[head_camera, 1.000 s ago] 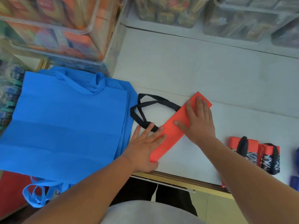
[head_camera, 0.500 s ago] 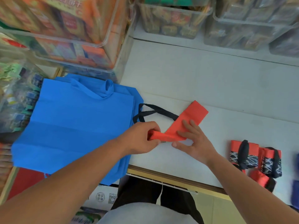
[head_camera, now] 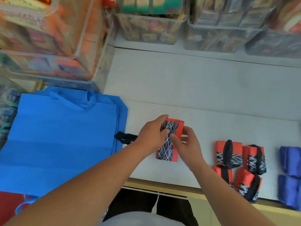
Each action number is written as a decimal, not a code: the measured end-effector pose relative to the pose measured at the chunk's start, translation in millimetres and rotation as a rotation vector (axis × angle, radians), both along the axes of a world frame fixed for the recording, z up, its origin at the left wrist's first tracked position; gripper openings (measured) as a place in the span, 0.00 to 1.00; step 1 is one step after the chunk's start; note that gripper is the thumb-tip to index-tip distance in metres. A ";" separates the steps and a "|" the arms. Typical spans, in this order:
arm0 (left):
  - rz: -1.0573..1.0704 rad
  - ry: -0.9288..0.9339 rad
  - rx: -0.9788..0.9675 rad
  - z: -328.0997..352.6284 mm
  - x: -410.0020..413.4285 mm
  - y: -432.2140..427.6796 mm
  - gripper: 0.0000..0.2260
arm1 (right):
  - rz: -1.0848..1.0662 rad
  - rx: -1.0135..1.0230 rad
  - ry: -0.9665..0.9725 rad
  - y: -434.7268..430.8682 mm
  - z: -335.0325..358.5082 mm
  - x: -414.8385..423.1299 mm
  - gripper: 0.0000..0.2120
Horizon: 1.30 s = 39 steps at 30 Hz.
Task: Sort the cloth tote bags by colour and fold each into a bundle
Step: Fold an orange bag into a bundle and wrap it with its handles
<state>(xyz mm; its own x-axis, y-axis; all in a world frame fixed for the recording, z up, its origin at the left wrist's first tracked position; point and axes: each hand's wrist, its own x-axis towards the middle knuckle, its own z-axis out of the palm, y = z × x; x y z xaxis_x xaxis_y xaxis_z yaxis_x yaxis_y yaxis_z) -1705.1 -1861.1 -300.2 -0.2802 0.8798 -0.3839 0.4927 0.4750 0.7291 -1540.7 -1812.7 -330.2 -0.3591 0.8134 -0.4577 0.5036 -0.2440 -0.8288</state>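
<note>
White counter (head_camera: 195,88), folded red tote (head_camera: 168,152)

Red tote bag (head_camera: 166,152): matt cloth with a black panel printed in white lines; black cloth strap (head_camera: 125,137). Blue tote bags (head_camera: 61,141): smooth matt cloth, creased in flat bands. Surface (head_camera: 179,88): white, matt, faintly mottled, with a pale wood-coloured front edge. Storage bins (head_camera: 151,33): clear, glossy plastic. Folded red bundles (head_camera: 219,146): the same matt cloth.
</note>
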 end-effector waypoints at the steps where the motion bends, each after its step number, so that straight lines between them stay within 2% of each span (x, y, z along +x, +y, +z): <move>1: -0.026 0.054 -0.029 -4.6 2.6 3.3 0.28 | 0.019 0.036 -0.050 6.4 -4.4 -0.7 0.17; 4: -0.099 0.327 -0.022 -18.9 3.6 -4.8 0.37 | 0.113 0.088 -0.202 24.4 -13.2 -7.3 0.22; 6: -0.237 0.490 0.166 -26.2 3.2 -22.7 0.31 | 0.200 0.087 -0.295 33.8 -14.8 -13.8 0.33; 8: -0.452 0.496 0.293 -37.1 3.1 -43.9 0.23 | 0.334 0.130 -0.422 41.1 -14.2 -18.7 0.39; 9: -0.526 0.472 0.280 -43.1 2.3 -54.3 0.22 | 0.399 0.153 -0.479 44.4 -13.9 -20.4 0.38; 11: -0.561 0.350 0.130 -55.1 -1.1 -70.0 0.27 | 0.481 0.169 -0.540 52.2 -13.4 -23.2 0.34; 12: -0.546 0.297 0.079 -60.2 -3.5 -73.7 0.30 | 0.506 0.172 -0.543 56.4 -13.7 -24.9 0.30; 15: -0.480 0.255 0.116 -70.7 -7.6 -71.3 0.31 | 0.491 0.128 -0.492 67.5 -17.7 -29.2 0.19; 21: -0.394 0.203 0.212 -64.1 -8.2 -65.2 0.21 | 0.344 0.193 -0.495 63.4 -16.8 -38.8 0.09; 24: -0.171 0.072 0.095 -43.4 -7.5 -55.5 0.14 | 0.279 0.071 -0.433 53.0 -21.0 -35.3 0.10; 27: -0.008 0.032 0.047 -38.4 -5.4 -55.7 0.13 | 0.121 -0.136 -0.194 42.8 -6.5 -26.9 0.15; 30: 0.103 0.008 -0.040 -37.4 1.4 -55.7 0.13 | 0.187 -0.272 -0.074 31.5 16.8 -17.6 0.19; 32: 0.189 0.004 -0.092 -37.9 6.9 -49.2 0.12 | 0.300 -0.194 -0.075 20.7 16.7 -13.0 0.17; 35: 0.331 -0.034 -0.093 -34.7 11.0 -39.5 0.11 | 0.276 0.022 -0.198 10.9 -6.2 -7.4 0.11; 37: 0.204 0.126 -0.077 -31.0 10.0 -39.8 0.12 | 0.264 0.110 -0.225 9.2 -14.8 -9.0 0.06; 39: 0.037 0.279 -0.028 -30.7 7.7 -50.7 0.19 | 0.276 0.169 -0.237 12.7 -21.5 -12.9 0.05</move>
